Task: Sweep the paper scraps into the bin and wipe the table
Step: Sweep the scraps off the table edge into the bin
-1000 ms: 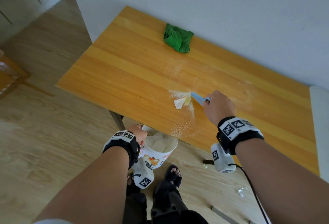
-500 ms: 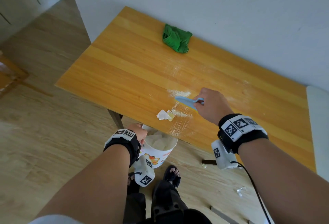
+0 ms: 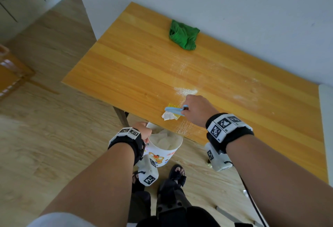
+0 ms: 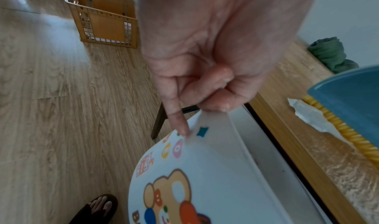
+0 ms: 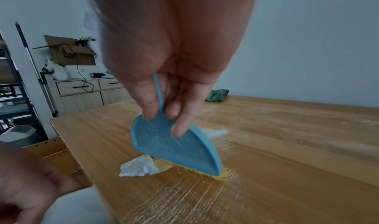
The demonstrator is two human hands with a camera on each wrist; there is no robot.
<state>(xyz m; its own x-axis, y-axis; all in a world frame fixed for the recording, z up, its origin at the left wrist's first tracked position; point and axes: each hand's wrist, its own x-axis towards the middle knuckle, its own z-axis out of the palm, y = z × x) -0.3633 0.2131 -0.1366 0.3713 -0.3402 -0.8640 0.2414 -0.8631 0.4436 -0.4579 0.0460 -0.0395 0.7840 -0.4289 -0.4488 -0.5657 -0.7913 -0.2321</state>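
Observation:
My right hand grips a small blue brush with yellow bristles, thumb and fingers on its back. The bristles press on the wooden table against a crumpled white paper scrap close to the near edge. Just below that edge my left hand pinches the rim of a white bin printed with a cartoon bear; white paper lies inside it. A green cloth lies bunched at the table's far side by the wall.
A patch of white powder and faint streaks mark the table beyond the brush. An orange crate stands on the floor to the left. My sandalled feet are under the bin. A few scraps lie on the floor.
The brush lifted, came back towards me and is down against the scrap. The scrap has slid nearer the table edge above the bin. My left hand kept hold of the bin.

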